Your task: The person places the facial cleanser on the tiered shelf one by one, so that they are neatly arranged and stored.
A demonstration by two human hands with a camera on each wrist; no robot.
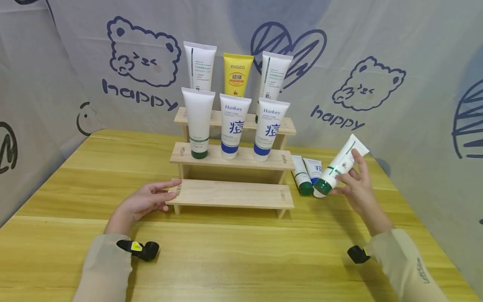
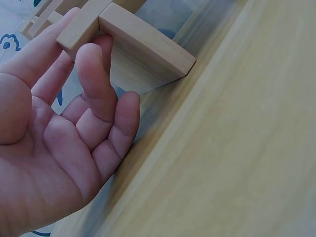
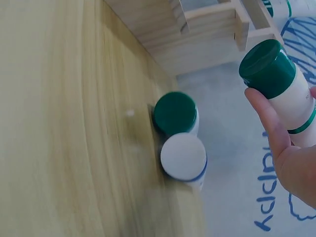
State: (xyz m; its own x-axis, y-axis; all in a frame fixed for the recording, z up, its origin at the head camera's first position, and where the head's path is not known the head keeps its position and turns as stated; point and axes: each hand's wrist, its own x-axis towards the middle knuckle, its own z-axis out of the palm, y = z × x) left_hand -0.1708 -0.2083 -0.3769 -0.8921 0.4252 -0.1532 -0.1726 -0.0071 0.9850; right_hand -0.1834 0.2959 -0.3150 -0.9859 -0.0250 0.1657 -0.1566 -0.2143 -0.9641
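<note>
My right hand (image 1: 356, 182) grips a white squeeze tube (image 1: 341, 163) with a green cap, tilted cap-down. In the right wrist view, the green cap (image 3: 269, 69) shows large beside the thumb. Below it lie two more tubes: a green-capped one (image 1: 302, 176) and a blue-and-white one (image 1: 312, 167), which the held tube partly overlaps in the head view. My left hand (image 1: 145, 201) pinches the left end of the lowest step on a wooden three-step stand (image 1: 230, 195). The left wrist view has the board's end (image 2: 84, 29) between its digits.
On the middle step stand a white green-capped tube (image 1: 198, 121) and two Hankey tubes (image 1: 234, 126) with blue bands. Behind them, the top step holds two white tubes (image 1: 200, 67) and a yellow tube (image 1: 237, 75). A printed cloth (image 1: 226, 25) hangs behind the wooden table (image 1: 226, 256).
</note>
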